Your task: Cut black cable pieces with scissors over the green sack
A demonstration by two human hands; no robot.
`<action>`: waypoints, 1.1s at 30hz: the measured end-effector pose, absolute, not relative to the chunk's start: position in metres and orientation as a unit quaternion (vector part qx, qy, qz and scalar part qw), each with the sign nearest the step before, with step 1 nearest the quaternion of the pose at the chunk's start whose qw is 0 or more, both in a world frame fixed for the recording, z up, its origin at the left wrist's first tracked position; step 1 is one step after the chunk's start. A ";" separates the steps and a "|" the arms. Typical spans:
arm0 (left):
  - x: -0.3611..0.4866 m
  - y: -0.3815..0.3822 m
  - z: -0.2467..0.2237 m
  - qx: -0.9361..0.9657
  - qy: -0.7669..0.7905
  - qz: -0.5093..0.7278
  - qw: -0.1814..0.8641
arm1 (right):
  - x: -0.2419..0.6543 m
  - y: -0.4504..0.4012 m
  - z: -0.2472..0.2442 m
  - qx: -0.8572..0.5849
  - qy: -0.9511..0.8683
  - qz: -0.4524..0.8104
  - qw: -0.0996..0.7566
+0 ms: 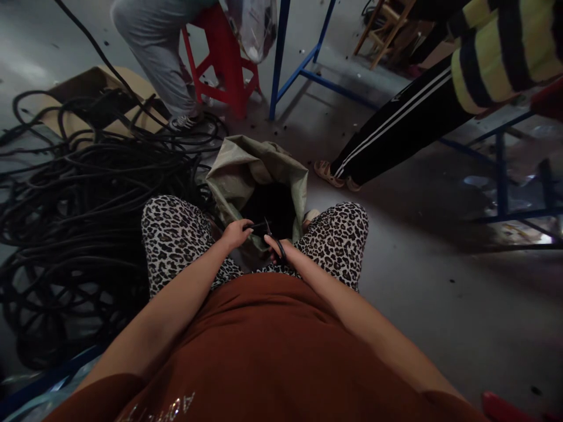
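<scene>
Rust-brown shirt fabric (264, 334) is filling the foreground; the left hand (237, 232) is pinching a slender black piece (255, 225), the right hand (289, 248) gripping black-handled scissors (280, 246), beside an open beige sack's (229, 167) near rim.

- We see black-handled scissors (278, 245) held aslant, blades toward eleven o'clock; how far they part is too small to tell.
- We see a thin black strip (257, 225) at their ten o'clock, nearly level, beside the blades.
</scene>
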State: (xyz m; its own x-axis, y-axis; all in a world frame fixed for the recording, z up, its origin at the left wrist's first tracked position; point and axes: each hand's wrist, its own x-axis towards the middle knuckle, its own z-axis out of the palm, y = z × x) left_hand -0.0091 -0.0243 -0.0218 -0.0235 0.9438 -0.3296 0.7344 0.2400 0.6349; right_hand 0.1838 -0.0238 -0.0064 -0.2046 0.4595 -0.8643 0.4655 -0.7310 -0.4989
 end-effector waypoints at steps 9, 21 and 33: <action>-0.008 -0.024 -0.023 0.602 0.696 0.148 0.362 | 0.185 -0.023 0.012 0.631 0.379 -0.675 -0.046; -0.012 -0.024 -0.028 0.603 0.708 0.106 0.352 | 0.183 -0.022 0.019 0.643 0.415 -0.643 -0.040; -0.013 -0.023 -0.022 0.571 0.741 0.123 0.330 | 0.186 -0.022 0.010 0.640 0.397 -0.658 -0.004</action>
